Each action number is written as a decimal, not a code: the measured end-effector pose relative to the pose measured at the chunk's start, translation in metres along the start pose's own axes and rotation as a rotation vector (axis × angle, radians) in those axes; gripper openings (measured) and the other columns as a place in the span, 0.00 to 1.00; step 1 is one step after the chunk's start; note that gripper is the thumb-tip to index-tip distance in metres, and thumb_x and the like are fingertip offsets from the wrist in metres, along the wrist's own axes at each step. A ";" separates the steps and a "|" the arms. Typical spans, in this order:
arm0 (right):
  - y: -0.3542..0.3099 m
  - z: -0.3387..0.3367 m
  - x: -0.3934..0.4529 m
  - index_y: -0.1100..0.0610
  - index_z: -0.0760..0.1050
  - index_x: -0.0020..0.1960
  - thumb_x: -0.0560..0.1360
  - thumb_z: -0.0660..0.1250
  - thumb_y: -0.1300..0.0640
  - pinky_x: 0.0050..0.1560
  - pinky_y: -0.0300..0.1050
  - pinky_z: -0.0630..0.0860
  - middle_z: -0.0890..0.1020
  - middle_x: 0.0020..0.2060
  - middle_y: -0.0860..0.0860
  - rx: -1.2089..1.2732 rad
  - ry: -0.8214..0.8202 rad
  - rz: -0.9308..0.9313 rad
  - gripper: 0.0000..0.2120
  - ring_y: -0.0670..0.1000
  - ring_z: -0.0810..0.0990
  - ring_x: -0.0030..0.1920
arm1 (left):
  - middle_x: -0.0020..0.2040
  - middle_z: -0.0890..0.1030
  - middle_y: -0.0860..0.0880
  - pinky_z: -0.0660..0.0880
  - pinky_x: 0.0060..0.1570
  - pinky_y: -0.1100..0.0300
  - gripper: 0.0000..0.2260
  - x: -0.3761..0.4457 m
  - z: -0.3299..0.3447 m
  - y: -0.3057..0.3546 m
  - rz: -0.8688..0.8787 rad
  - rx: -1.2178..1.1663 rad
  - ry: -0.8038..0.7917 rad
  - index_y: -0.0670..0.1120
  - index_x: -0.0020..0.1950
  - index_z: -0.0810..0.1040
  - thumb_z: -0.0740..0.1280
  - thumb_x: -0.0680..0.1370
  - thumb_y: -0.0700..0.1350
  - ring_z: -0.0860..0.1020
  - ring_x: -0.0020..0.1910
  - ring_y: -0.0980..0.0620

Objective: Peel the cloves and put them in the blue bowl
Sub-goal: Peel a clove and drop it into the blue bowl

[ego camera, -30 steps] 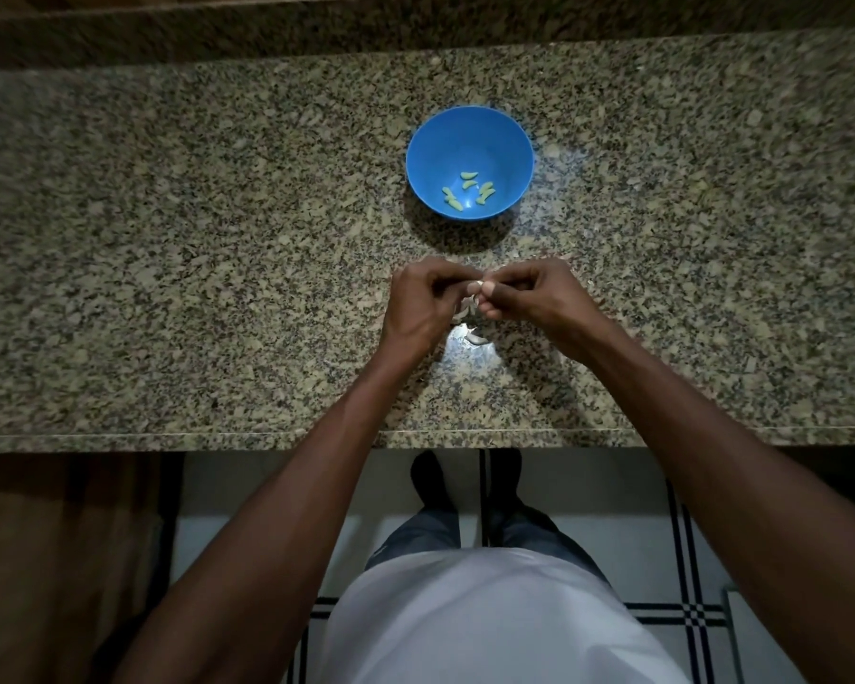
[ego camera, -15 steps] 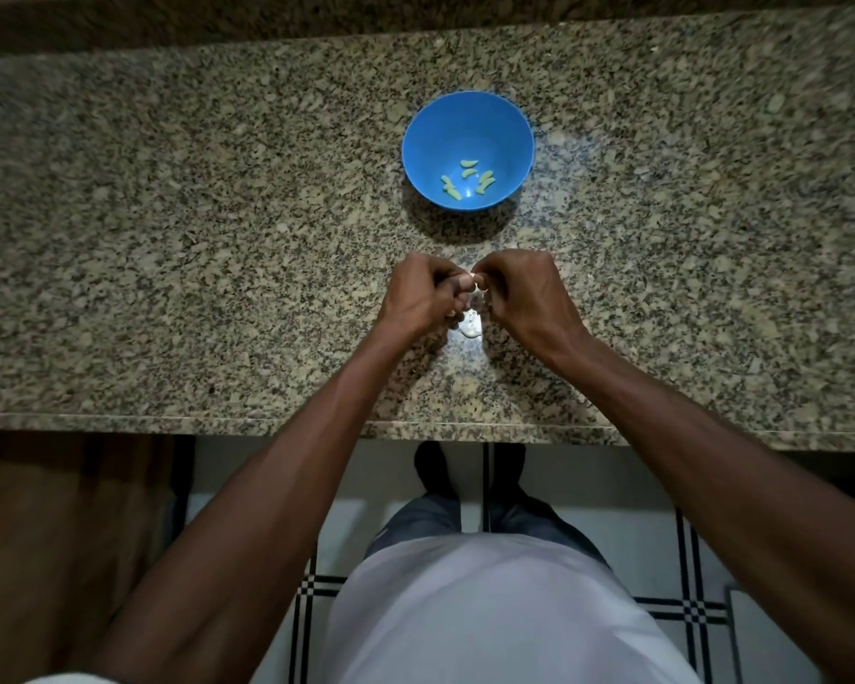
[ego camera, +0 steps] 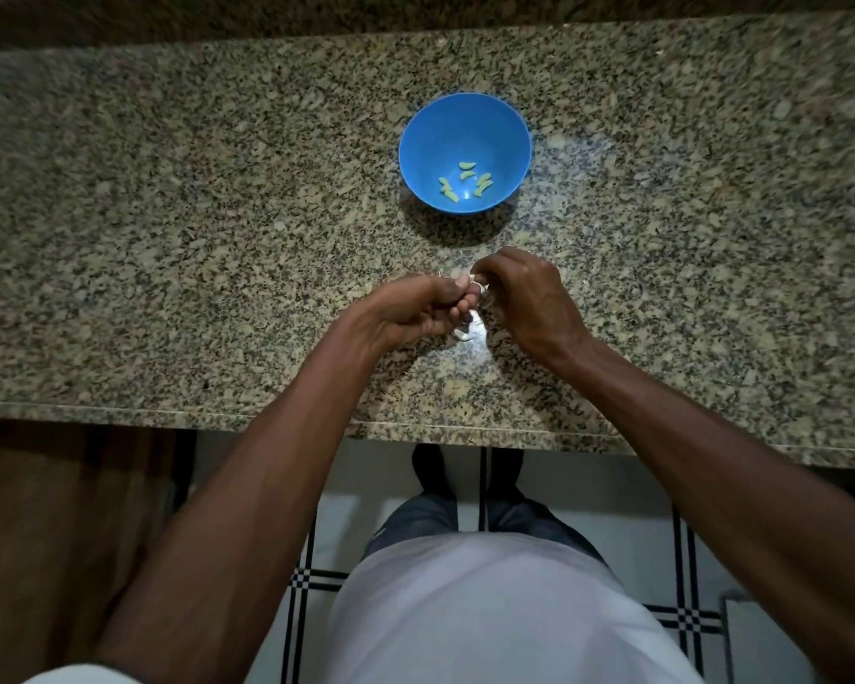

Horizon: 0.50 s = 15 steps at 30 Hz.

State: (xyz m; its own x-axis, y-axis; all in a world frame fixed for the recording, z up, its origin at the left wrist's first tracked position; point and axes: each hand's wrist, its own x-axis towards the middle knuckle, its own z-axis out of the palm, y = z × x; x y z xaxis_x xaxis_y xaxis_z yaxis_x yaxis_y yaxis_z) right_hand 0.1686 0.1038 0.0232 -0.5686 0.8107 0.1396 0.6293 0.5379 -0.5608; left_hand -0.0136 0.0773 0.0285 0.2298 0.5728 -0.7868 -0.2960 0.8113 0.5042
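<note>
A blue bowl (ego camera: 465, 135) stands on the granite counter (ego camera: 169, 239) and holds several pale peeled cloves (ego camera: 466, 182). In front of it, my left hand (ego camera: 415, 308) and my right hand (ego camera: 524, 298) meet fingertip to fingertip over the counter. Between them they pinch a small pale garlic clove (ego camera: 475, 283), mostly hidden by the fingers. Scraps of white garlic skin (ego camera: 465, 333) lie on the counter just below the hands.
The counter's front edge (ego camera: 415, 427) runs across below my forearms. Beyond it are a tiled floor with black lines, my feet, and a wooden cabinet front at the left. A dark backsplash borders the counter at the top.
Both hands stay together on the clove; the right hand's fingers have shifted slightly up over it. The view has tilted a little, so the bowl sits higher and to the right.
</note>
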 end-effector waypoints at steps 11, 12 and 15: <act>0.000 -0.001 0.001 0.61 0.85 0.51 0.77 0.70 0.69 0.44 0.49 0.84 0.87 0.43 0.54 0.179 -0.002 0.133 0.07 0.49 0.84 0.41 | 0.43 0.82 0.44 0.76 0.37 0.66 0.10 -0.004 0.004 -0.006 0.135 0.162 0.091 0.35 0.54 0.82 0.62 0.85 0.39 0.78 0.38 0.55; 0.000 -0.002 0.003 0.60 0.86 0.52 0.78 0.70 0.67 0.43 0.45 0.85 0.87 0.43 0.53 0.240 -0.016 0.205 0.07 0.46 0.85 0.40 | 0.43 0.83 0.43 0.76 0.37 0.65 0.10 -0.005 0.002 -0.008 0.232 0.277 0.142 0.34 0.55 0.82 0.65 0.84 0.40 0.79 0.38 0.54; 0.000 -0.006 0.009 0.58 0.86 0.51 0.80 0.70 0.63 0.39 0.38 0.84 0.87 0.40 0.51 0.327 -0.056 0.326 0.06 0.42 0.84 0.37 | 0.43 0.86 0.45 0.78 0.36 0.62 0.09 -0.006 0.003 -0.010 0.540 0.585 0.378 0.39 0.52 0.85 0.75 0.78 0.45 0.84 0.39 0.54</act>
State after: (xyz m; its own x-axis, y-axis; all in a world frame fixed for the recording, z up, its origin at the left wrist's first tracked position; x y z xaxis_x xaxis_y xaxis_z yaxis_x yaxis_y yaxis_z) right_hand 0.1664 0.1124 0.0291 -0.4025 0.9067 -0.1259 0.5852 0.1491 -0.7971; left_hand -0.0096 0.0663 0.0289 -0.1576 0.9022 -0.4015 0.2704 0.4305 0.8612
